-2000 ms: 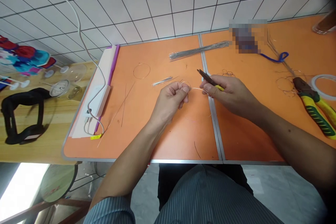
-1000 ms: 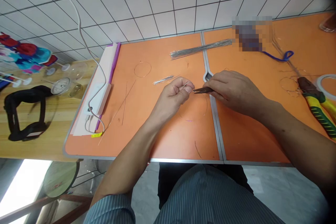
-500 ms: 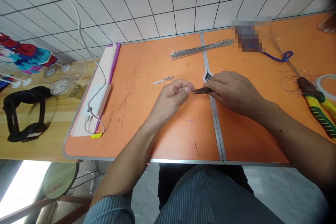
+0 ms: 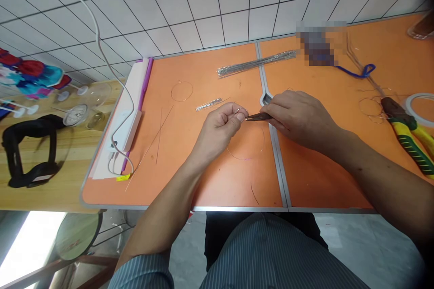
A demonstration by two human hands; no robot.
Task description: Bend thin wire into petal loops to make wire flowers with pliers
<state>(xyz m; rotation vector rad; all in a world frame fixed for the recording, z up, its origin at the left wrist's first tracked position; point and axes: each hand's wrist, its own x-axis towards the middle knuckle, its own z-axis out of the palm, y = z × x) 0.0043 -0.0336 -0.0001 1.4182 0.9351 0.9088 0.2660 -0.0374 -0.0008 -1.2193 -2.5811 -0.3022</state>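
Observation:
My left hand [image 4: 219, 127] pinches the end of a thin wire loop [image 4: 249, 157] between thumb and fingers, above the middle of the orange table [image 4: 210, 176]. My right hand [image 4: 298, 115] grips small dark pliers [image 4: 257, 117], whose tips point left and touch the wire right at my left fingertips. The loop hangs down and curves just over the table surface below both hands.
A bundle of straight wires [image 4: 257, 63] lies at the back, a shorter bundle [image 4: 208, 104] and a wire ring [image 4: 182, 91] to the left. Yellow-green pliers [image 4: 407, 135] and a tape roll [image 4: 420, 108] lie right. A white power strip [image 4: 130, 122] sits at the left edge.
Two seconds ago the pliers pointed up and away from the wire; my right hand turned them level and brought the tips to my left fingertips. Since then both hands have stayed nearly still.

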